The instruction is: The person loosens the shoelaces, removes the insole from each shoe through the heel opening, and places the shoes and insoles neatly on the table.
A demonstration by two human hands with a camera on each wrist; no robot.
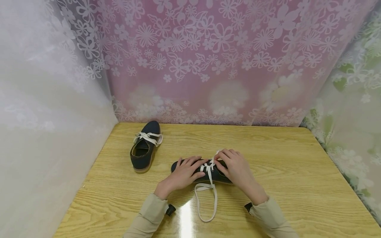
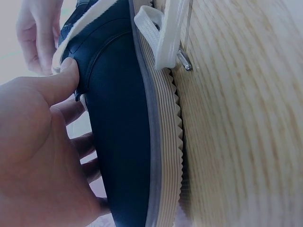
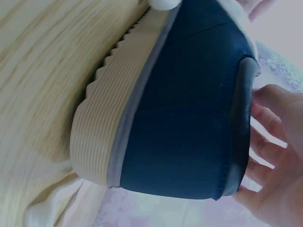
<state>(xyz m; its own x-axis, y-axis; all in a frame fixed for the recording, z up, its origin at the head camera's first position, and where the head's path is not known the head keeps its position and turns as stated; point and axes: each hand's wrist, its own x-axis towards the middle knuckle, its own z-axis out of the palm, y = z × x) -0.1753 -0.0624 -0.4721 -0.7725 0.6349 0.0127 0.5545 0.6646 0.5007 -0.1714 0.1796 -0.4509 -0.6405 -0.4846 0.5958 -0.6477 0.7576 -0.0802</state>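
Note:
A dark navy shoe (image 1: 220,177) with a white shoelace (image 1: 210,178) lies on the table, its toe to the left. My left hand (image 1: 184,173) rests across its front with the fingers spread; in the left wrist view its thumb (image 2: 68,71) touches the edge of the lacing flap. Above the eyelets, my right hand (image 1: 236,167) pinches the lace between thumb and fingers. From the right wrist view, that hand's fingers (image 3: 267,120) are beside the shoe's collar (image 3: 241,118), their tips partly hidden. One long lace end loops down onto the tabletop, its metal tip (image 2: 184,60) showing.
A second navy shoe (image 1: 142,162) with its white laces tied stands at the table's back left, toe pointing away. The wooden table (image 1: 285,178) is bordered by floral curtains (image 1: 208,66) at the back and sides. Black straps (image 1: 170,210) show at the sleeve cuffs.

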